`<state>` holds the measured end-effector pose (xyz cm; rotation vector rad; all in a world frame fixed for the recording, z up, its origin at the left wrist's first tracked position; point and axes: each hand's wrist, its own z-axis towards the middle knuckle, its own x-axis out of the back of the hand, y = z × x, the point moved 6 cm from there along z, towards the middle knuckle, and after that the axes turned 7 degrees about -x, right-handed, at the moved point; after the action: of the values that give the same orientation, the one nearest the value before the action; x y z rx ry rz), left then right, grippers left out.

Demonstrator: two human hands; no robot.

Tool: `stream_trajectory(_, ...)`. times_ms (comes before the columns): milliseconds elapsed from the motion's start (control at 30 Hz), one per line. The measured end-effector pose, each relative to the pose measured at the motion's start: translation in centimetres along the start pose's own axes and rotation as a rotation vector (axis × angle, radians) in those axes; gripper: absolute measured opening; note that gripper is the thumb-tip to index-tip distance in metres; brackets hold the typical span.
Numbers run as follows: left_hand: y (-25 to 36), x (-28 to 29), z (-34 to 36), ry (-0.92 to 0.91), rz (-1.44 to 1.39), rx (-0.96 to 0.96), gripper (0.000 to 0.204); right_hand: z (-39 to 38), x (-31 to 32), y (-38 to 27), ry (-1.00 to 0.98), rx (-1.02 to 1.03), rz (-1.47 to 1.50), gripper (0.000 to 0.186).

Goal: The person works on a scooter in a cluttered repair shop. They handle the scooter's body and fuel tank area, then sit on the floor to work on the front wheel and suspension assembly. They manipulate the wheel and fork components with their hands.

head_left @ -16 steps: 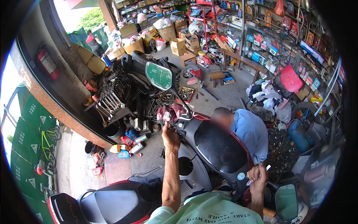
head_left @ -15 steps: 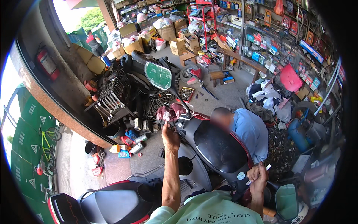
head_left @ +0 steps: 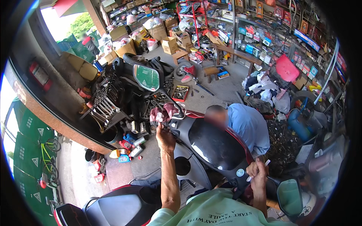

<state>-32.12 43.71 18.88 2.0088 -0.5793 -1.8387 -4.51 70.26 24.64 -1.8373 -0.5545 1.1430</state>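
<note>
In front of me stands a dark scooter [head_left: 211, 145] with a glossy black panel and red trim. My left hand [head_left: 165, 140] reaches up to its handlebar end, with curled fingers closed at the lower edge of a maroon cloth cover [head_left: 169, 112]; the fingertips are partly hidden. Near the other end of the handlebar, my right hand [head_left: 258, 174] is closed round a slim white stick [head_left: 267, 162] that pokes out on both sides of the fist. One mirror [head_left: 146, 78] rises beyond my left hand; another mirror [head_left: 289, 199] is beside my right forearm.
A co-worker in a blue shirt [head_left: 247, 126] crouches against the scooter's far side. Another scooter's seat [head_left: 117, 207] is at lower left. Wrenches hang on a rack [head_left: 109, 101]; oil bottles [head_left: 126, 148] stand on the floor. Cloth scraps [head_left: 266, 90] are piled at right.
The whole view has shifted slightly, so the scene sits further left and higher. Both hands keep the same places on and near the handlebar. The distant person in red has turned a little.
</note>
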Motion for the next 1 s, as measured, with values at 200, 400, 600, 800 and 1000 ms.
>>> stream_trajectory(200, -0.3, 0.9, 0.4, 0.045, 0.025, -0.013, 0.024, -0.2, 0.5, 0.3, 0.013, 0.012, 0.021, 0.045)
stream_trajectory(400, 0.2, 0.6, 0.3, 0.073, 0.063, -0.030, 0.025, 0.2, 0.2, 0.6, -0.025, -0.005, 0.049, 0.045)
stream_trajectory(600, 0.3, 0.9, 0.6, 0.031, 0.060, -0.039, 0.019, 0.1, 0.2, 0.4, -0.048, -0.002, -0.014, 0.046)
stream_trajectory(800, 0.3, 0.3, 0.7, 0.033, 0.031, -0.043, 0.016, 0.0, 0.3, 0.5, -0.031, -0.018, -0.022, 0.046)
stream_trajectory(1000, 0.3, 0.2, 0.7, -0.026, -0.003, 0.014, 0.017, -0.1, 0.1, 0.4, -0.015, -0.038, -0.029, 0.045)
